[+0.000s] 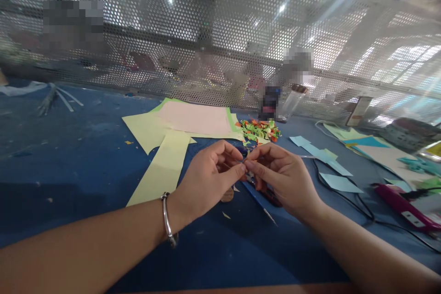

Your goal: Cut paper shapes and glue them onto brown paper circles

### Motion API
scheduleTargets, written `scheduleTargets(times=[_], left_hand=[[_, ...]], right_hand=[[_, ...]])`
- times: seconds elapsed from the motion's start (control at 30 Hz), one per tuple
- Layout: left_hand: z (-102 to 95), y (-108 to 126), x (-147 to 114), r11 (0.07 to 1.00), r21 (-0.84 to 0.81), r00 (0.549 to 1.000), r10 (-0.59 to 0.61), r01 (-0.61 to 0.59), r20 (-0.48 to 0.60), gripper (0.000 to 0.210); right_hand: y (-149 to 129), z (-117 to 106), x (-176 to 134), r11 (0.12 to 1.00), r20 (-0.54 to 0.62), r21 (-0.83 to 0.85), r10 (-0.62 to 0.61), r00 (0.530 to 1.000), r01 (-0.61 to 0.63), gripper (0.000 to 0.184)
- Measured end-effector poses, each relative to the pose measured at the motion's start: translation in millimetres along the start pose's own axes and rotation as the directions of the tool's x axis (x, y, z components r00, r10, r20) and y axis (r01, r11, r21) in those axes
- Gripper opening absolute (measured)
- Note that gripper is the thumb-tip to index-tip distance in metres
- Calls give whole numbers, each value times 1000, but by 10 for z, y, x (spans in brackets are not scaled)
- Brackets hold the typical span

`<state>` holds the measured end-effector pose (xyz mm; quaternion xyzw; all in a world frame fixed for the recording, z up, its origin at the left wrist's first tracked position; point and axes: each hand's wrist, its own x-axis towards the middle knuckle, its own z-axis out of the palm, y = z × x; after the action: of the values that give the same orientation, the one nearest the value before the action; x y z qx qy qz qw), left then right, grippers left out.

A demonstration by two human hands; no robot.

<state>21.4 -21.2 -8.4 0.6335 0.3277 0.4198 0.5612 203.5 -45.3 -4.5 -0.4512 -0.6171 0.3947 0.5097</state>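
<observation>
Where the left hand meets the right hand, contents are obscured.

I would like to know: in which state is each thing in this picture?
Left hand, curled, close to the other hand
Right hand, curled; any held piece too small to tell
Bracelet, worn at the left wrist
Yellow strip, lying flat
Pink sheet, lying flat
Paper clippings, heaped
Bottle, standing, capped
Power strip, whether on, unclear
</observation>
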Motion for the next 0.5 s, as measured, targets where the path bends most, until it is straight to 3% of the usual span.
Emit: scheduleTargets(times=[0.2,0.5], left_hand=[[10,18,22,990,-106,996,-91,89,-13,24],[4,-18,22,998,-49,999,-40,41,24,24]], right_hand=[[2,-3,2,999,0,15,34,999,-34,21],[23,-15,-1,999,1,33,-2,1000,2,22]])
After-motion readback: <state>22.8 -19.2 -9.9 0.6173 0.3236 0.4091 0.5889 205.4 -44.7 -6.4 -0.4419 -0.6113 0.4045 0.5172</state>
